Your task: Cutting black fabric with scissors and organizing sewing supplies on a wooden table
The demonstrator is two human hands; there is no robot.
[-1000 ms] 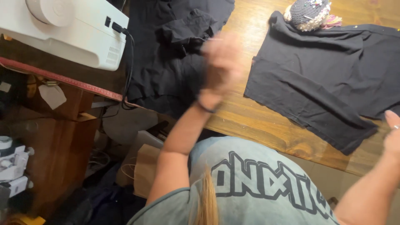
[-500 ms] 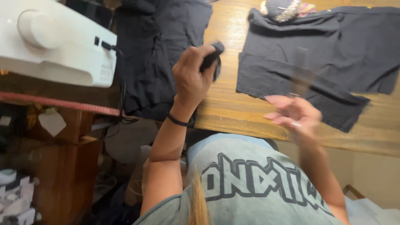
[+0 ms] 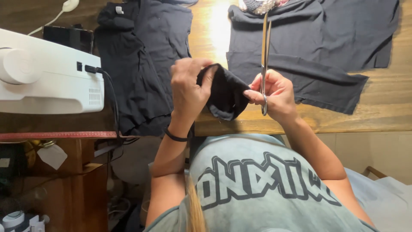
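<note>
Both my hands are raised over the front edge of a wooden table [image 3: 386, 111]. My left hand [image 3: 188, 90] pinches the top of a small piece of black fabric [image 3: 224, 92]. My right hand [image 3: 274, 94] grips the other side of that fabric with its fingertips and also holds a pair of silver scissors [image 3: 265, 51], blades shut and pointing away from me. A black band sits on my left wrist.
A white sewing machine [image 3: 47, 77] stands at the left with a black cord plugged in. A black garment [image 3: 141, 64] lies beside it, and a larger black cloth [image 3: 313, 47] is spread at the right. A knitted object [image 3: 256, 5] sits at the far edge.
Both hands came together in front of me. The left hand's black fabric is now stretched between both hands, and the scissors now show in my right hand.
</note>
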